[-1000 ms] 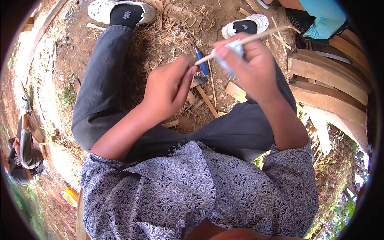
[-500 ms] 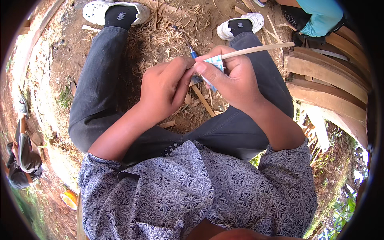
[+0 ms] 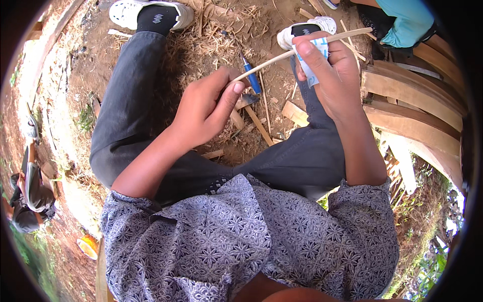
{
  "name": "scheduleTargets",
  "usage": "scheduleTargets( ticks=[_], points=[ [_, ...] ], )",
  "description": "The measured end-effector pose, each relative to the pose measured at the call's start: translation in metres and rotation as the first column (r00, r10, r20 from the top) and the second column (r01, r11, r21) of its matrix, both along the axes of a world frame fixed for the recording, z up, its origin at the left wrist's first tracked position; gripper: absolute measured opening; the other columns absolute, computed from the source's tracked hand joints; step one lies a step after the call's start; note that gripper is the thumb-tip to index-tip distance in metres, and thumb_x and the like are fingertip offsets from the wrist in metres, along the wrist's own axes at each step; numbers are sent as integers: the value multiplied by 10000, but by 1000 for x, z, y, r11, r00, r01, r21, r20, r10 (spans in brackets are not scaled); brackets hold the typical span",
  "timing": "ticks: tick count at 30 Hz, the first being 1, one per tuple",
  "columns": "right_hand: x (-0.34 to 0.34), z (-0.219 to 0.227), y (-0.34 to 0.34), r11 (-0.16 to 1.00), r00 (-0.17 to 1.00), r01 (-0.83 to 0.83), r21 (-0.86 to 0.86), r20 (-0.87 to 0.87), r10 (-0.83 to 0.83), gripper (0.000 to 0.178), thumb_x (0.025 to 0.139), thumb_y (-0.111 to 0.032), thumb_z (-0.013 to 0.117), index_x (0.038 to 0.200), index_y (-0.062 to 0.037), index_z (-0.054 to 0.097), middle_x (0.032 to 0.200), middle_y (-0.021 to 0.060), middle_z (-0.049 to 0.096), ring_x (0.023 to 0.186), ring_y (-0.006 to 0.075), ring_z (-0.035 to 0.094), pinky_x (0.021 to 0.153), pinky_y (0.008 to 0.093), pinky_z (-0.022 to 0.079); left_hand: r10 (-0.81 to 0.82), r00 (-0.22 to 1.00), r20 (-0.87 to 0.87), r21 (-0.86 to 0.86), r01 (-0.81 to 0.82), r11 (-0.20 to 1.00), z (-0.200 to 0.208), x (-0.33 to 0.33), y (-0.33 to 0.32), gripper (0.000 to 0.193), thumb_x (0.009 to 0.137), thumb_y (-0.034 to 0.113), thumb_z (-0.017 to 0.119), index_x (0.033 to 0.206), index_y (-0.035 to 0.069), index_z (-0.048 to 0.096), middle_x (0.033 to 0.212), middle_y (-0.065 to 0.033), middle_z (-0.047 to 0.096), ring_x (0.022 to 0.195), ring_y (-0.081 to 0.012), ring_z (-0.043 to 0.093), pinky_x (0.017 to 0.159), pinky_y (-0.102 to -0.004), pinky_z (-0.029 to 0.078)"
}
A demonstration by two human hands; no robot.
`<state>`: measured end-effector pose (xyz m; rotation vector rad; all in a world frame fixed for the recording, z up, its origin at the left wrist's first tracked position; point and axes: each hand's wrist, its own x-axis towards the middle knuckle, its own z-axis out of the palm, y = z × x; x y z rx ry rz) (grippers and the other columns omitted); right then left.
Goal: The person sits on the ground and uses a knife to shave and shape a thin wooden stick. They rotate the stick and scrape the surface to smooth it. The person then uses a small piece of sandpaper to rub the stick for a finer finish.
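A thin, pale wooden stick [image 3: 269, 62], slightly bent, runs between my two hands above the ground. My left hand [image 3: 209, 103] pinches its near end between thumb and fingers. My right hand [image 3: 329, 75] is closed round the stick farther up, with a folded piece of white paper with blue print [image 3: 314, 75] pressed against it under the thumb. The paper's inner face is hidden. Beyond my right hand the far end of the stick sticks out to the right.
A blue-handled tool with a thin metal shaft [image 3: 252, 79] lies on the ground between my legs, near a dark metal blade [image 3: 247, 100]. Wood shavings [image 3: 216, 45] and offcuts [image 3: 296, 114] are scattered around. Curved planks [image 3: 412, 90] are stacked at right. Other people are partly visible at the edges.
My right hand, with the paper, has moved away from my left hand, up and to the right along the stick. More of the stick now shows between the hands.
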<state>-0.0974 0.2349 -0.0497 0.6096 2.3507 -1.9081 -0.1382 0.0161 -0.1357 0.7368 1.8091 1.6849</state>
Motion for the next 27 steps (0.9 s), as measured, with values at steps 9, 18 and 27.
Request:
scheduleTargets(
  ticks=[9, 18, 27],
  points=[
    [-14, 14, 29, 993, 968, 72, -88, -235, -91, 252, 961, -209, 646, 1093, 6, 645, 827, 36, 604, 696, 100, 534, 628, 249, 441, -9, 999, -49, 66, 13, 998, -6, -4, -2, 175, 997, 122, 526, 892, 10, 610, 688, -107, 584, 565, -214, 562, 551, -321, 433],
    [-16, 12, 20, 997, 992, 30, -71, -123, -39, 205, 926, -199, 690, 1026, -21, 674, 775, 9, 649, 697, 44, 600, 618, 191, 475, -8, 999, -35, 13, 8, 1000, 2, -7, -3, 147, 981, 96, 546, 876, 20, 616, 677, -113, 578, 563, -227, 580, 549, -311, 440],
    [-16, 9, 50, 989, 937, 82, -120, -328, -117, 225, 971, -196, 630, 1033, 20, 649, 734, 6, 566, 624, 65, 484, 578, 223, 411, 9, 999, -51, 45, -7, 999, -1, -6, -1, 176, 988, 101, 536, 850, 21, 610, 680, -118, 586, 556, -233, 582, 538, -332, 432]
  ],
)
